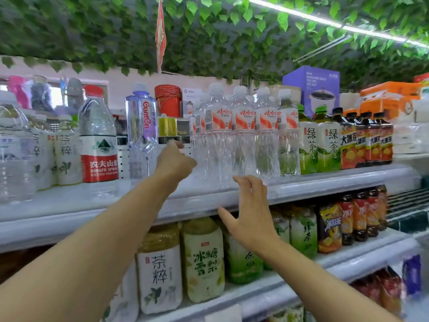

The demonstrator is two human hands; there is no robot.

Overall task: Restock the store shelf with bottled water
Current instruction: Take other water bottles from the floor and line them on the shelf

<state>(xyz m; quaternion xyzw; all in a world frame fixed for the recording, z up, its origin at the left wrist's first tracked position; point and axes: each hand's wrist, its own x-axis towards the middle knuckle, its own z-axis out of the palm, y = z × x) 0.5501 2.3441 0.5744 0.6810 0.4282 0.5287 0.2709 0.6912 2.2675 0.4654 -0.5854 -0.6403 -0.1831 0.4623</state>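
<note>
Several clear water bottles with red-and-white labels point(243, 135) stand in a row on the upper white shelf point(325, 180). My left hand point(174, 163) reaches over the shelf just left of the row, fingers loosely curled and holding nothing. Lower down, my right hand point(250, 212) hovers in front of the shelf edge below the row, fingers spread, nothing in it. Left of my left hand a tall clear bottle with a purple label point(141, 133) stands beside a large red-labelled water bottle point(98, 145).
Green tea bottles point(320, 145) and dark iced tea bottles point(369, 140) fill the shelf right of the water. The lower shelf point(348, 256) holds large tea and juice bottles point(202, 259). Boxes and red buckets point(167, 98) sit behind. Leafy vines hang overhead.
</note>
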